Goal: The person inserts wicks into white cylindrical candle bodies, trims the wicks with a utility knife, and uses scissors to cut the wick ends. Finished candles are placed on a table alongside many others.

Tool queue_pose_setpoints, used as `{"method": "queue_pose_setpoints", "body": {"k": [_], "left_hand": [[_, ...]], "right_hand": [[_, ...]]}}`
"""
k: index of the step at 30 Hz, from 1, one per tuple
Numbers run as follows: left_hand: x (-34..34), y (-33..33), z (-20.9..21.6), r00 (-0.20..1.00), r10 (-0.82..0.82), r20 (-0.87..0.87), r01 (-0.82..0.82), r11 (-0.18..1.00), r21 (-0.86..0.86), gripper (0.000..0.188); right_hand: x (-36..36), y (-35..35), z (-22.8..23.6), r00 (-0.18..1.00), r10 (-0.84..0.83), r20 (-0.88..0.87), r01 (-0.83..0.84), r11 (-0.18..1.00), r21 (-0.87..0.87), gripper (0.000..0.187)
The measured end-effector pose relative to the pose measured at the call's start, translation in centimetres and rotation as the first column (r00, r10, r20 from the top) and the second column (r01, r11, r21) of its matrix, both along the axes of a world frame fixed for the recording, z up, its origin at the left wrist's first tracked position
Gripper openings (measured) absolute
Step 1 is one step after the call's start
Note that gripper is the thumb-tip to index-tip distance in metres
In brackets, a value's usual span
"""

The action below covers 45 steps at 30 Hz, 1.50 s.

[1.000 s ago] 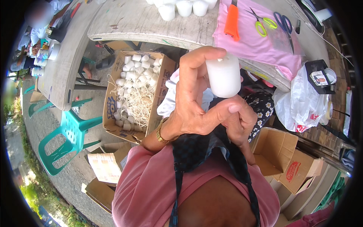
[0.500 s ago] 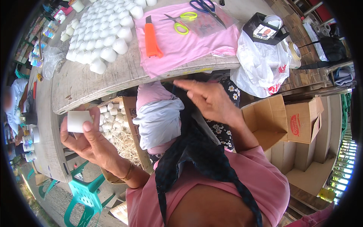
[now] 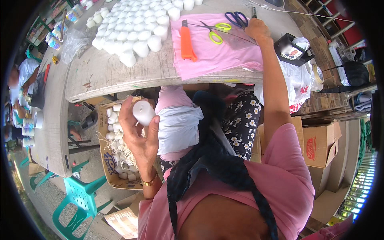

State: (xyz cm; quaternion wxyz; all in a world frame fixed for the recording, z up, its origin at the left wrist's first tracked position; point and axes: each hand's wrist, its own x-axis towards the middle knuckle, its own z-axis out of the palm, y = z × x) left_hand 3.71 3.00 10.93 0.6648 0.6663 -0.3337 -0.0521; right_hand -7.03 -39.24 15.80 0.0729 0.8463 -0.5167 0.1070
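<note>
My left hand (image 3: pixel 139 138) holds a short white candle (image 3: pixel 144 113) upright between thumb and fingers, above my lap, and a small wick dot shows on its top. Stretched out over the table, my right hand (image 3: pixel 258 29) has its fingers closed at the end of a slim dark tool (image 3: pixel 254 13), whose kind I cannot make out. Just left of that hand lie dark-blue-handled scissors (image 3: pixel 237 19) and yellow-green scissors (image 3: pixel 216 33). An orange-handled cutter (image 3: pixel 187 45) rests on the pink cloth (image 3: pixel 192 69).
Rows of white candles (image 3: pixel 141 49) stand on the table (image 3: pixel 92 82). A carton (image 3: pixel 111 168) below holds loose white pieces and pale strands. At right are a black holder (image 3: pixel 286 50), a white plastic bag (image 3: pixel 302 82) and a carton (image 3: pixel 320 146). A green chair (image 3: pixel 82 198) stands lower left.
My right hand has gone from above my lap to the table's far side, closing at the dark tool. My left hand has moved right with the candle, turning its wick end into view.
</note>
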Motion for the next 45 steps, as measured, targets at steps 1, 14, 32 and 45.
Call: {"method": "queue_pose_setpoints", "body": {"k": [1,14,32,45], "left_hand": [[0.1,-0.2,-0.1,1.0,-0.013,0.002,0.013,1.0,0.01,0.059],[0.8,-1.5,0.5,0.987,-0.03,0.156,0.028,1.0,0.011,0.038],[1.1,-2.7,-0.3,0.982,0.093,0.162,-0.083,0.994,-0.07,0.035],[2.0,-2.7,-0.3,0.953,0.121,0.278,-0.112,0.993,-0.047,0.039]], "right_hand": [[-0.2,-0.3,-0.8,0.999,-0.019,-0.04,0.019,1.0,-0.005,0.036],[-1.8,3.7,0.3,0.776,0.362,0.516,-0.304,0.932,-0.196,0.027],[-4.0,27.1,2.6,0.371,0.711,0.597,-0.638,0.663,-0.392,0.011],[-3.0,27.0,1.4,0.422,0.851,0.314,-0.793,0.514,-0.326,0.014]]}}
